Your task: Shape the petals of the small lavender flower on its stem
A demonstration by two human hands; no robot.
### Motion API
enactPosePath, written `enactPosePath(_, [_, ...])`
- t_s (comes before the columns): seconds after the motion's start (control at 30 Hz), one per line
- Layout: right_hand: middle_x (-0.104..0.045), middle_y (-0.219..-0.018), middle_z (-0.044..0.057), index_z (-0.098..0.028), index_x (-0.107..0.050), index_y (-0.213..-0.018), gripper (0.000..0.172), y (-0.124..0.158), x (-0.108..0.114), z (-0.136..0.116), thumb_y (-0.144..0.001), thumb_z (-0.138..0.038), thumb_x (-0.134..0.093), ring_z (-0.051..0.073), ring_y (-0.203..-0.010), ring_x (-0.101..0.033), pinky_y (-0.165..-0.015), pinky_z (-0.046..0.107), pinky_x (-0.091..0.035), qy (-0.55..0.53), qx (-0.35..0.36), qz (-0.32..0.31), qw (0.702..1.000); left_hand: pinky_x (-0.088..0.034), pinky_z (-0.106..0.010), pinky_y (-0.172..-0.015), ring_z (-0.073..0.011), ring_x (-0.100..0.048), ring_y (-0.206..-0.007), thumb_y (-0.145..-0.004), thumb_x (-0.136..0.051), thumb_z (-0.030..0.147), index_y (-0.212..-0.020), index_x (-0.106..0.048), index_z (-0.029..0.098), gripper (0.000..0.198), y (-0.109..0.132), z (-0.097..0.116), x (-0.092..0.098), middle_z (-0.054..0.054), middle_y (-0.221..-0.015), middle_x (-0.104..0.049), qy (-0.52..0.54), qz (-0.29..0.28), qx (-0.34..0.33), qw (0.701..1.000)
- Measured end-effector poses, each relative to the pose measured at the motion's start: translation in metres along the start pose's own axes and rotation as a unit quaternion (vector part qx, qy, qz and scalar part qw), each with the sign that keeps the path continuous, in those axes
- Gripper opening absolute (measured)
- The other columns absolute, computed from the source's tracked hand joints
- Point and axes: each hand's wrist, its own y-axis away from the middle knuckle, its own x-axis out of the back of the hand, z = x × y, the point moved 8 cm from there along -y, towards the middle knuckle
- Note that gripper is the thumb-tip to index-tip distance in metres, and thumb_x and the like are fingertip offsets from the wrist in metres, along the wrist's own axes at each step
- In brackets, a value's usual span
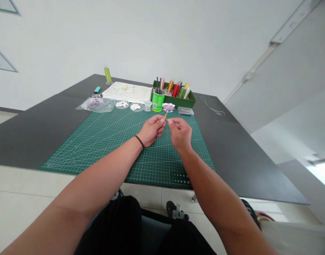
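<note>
A small lilac paper flower on a thin green stem stands up just above my hands. My left hand, with a dark cord bracelet on its wrist, pinches the foot of the stem. The fingertips of my right hand meet it there from the other side, half hiding the lowest part. Both hands hover over a green cutting mat. Beyond the flower stand a green can of tools and a small clear box.
A dark green tray of thread spools stands at the back of the dark table. To its left lie a white patterned sheet, a bag of lilac pieces, two small dishes and scissors. A thin cable lies right.
</note>
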Motion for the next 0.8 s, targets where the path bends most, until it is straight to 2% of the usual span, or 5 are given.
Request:
enactPosePath(0.37, [-0.046, -0.053, -0.007, -0.018, -0.071, -0.085, 0.026, 0.0006, -0.0006, -0.0003, -0.086, -0.044, -0.064, 0.008, -0.046, -0.035, -0.046, 0.022, -0.027, -0.002, -0.005, 0.004, 1.000, -0.025, -0.014, -0.037, -0.0023, -0.038, -0.044, -0.084, -0.077, 0.027, -0.088, -0.055, 0.017, 0.025, -0.0003, -0.0019, 0.0029, 0.007, -0.069, -0.054, -0.017, 0.018, -0.003, 1.000])
enactPosePath(0.53, [-0.047, -0.052, -0.008, -0.019, -0.068, -0.083, 0.026, 0.0011, -0.0024, -0.0014, -0.086, -0.045, -0.065, 0.008, -0.044, -0.037, -0.044, 0.022, -0.030, -0.024, -0.016, 0.000, 1.000, -0.040, -0.018, -0.038, -0.0053, -0.049, -0.045, -0.086, -0.076, 0.033, -0.090, -0.054, 0.018, 0.027, -0.0014, -0.0030, 0.0047, 0.007, -0.071, -0.057, -0.051, 0.018, -0.018, 0.998])
enactPosePath(0.7, [-0.049, -0.052, -0.007, -0.019, -0.069, -0.084, 0.028, 0.0012, -0.0044, 0.0022, -0.083, -0.047, -0.065, 0.008, -0.043, -0.039, -0.043, 0.021, -0.033, -0.037, -0.041, -0.004, 0.998, -0.055, -0.024, -0.049, -0.0074, -0.058, -0.047, -0.086, -0.076, 0.035, -0.092, -0.053, 0.018, 0.029, -0.0030, -0.0061, 0.0055, 0.007, -0.071, -0.059, -0.059, 0.019, -0.017, 0.998])
enactPosePath(0.8, [-0.047, -0.051, -0.008, -0.018, -0.069, -0.083, 0.027, 0.0008, -0.0030, 0.0013, -0.083, -0.045, -0.065, 0.007, -0.043, -0.037, -0.042, 0.021, -0.030, -0.035, -0.034, -0.001, 0.999, -0.049, -0.021, -0.046, -0.0049, -0.051, -0.042, -0.086, -0.076, 0.031, -0.091, -0.053, 0.018, 0.028, -0.0022, -0.0026, 0.0036, 0.008, -0.071, -0.059, -0.059, 0.019, -0.036, 0.997])
